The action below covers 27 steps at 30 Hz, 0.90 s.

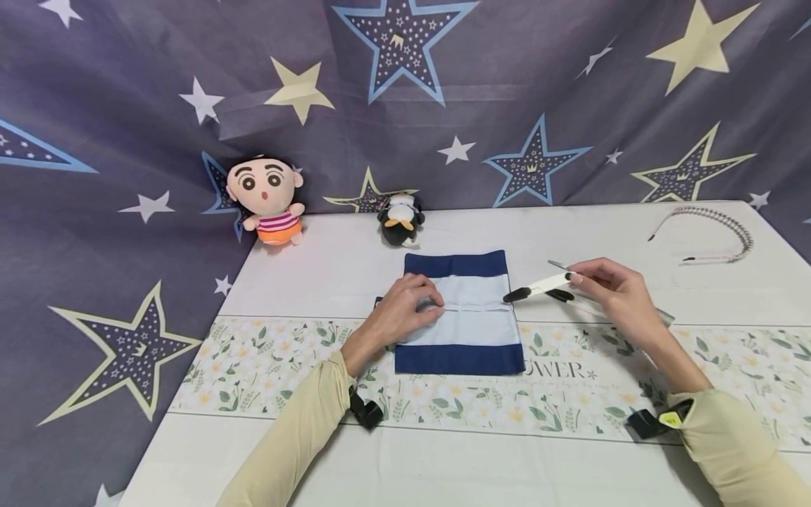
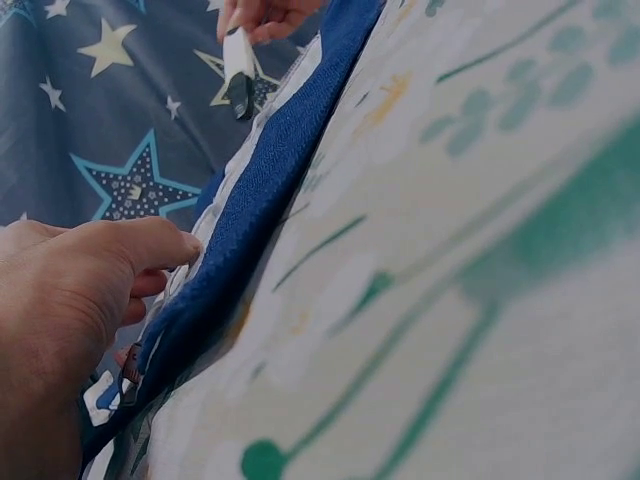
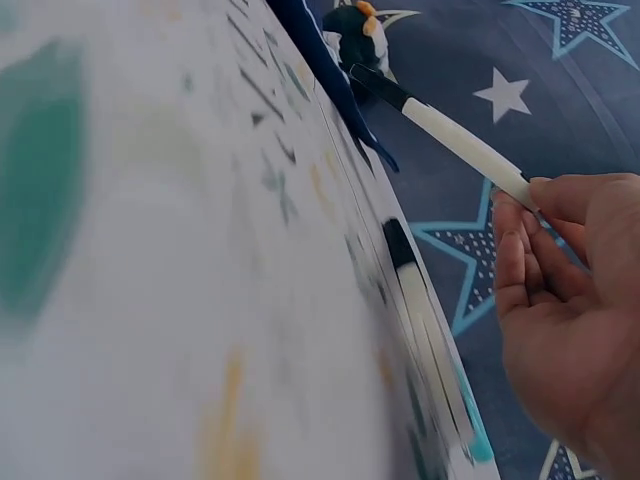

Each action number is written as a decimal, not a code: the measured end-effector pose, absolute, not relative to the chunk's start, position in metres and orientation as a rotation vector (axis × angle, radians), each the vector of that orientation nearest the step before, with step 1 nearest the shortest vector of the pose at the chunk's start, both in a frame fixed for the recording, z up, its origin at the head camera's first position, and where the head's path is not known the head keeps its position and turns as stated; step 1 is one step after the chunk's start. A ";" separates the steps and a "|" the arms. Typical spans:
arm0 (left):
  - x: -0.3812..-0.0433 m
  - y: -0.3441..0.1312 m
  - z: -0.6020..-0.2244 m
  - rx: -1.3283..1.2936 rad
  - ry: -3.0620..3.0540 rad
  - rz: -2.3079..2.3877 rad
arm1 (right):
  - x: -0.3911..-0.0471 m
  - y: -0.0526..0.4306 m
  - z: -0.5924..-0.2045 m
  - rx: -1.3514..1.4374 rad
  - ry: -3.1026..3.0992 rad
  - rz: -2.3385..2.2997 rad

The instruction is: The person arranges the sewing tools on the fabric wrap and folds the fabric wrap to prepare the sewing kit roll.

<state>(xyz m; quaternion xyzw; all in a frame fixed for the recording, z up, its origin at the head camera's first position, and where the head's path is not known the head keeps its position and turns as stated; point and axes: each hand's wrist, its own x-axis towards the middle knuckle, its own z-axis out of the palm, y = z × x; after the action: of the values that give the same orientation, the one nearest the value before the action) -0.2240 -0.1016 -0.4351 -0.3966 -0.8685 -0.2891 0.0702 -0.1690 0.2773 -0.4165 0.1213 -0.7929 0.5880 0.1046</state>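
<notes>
While the blue-and-white fabric pouch (image 1: 469,329) is pinched near its middle seam (image 1: 478,310) by L hand (image 1: 405,308) on the surface (image 1: 443,468), a white marker (image 1: 548,284) w/ black cap (image 1: 518,294) is gripped by R hand (image 1: 617,290), cap end at pouch's R edge; pouch is prob. best kept taut, marker level; "OWER" can be read on the floral band (image 1: 253,362)

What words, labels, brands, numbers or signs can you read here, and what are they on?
"OWER", then an asterisk-like mark: on the white flower-printed tablecloth.
Fine script beneath: too small to read.
Yellow label on black right-wrist camera: too small to read.
</notes>
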 end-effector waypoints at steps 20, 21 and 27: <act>-0.225 -0.102 -0.438 -1.195 -2.596 -0.899 | -0.225 0.210 -0.415 0.510 -2.354 1.836; -0.225 -0.102 -0.438 -1.195 -2.596 -0.902 | -0.227 0.208 -0.416 0.518 -2.356 1.843; -0.225 -0.102 -0.437 -1.198 -2.595 -0.923 | -0.237 0.197 -0.414 0.514 -2.412 1.852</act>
<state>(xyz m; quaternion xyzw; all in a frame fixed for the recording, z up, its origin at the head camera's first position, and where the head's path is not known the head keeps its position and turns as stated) -0.2249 -0.1023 -0.4373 -0.3979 -0.8620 -0.3065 0.0691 -0.2369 0.1970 -0.4143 0.1666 -0.7817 0.6003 0.0289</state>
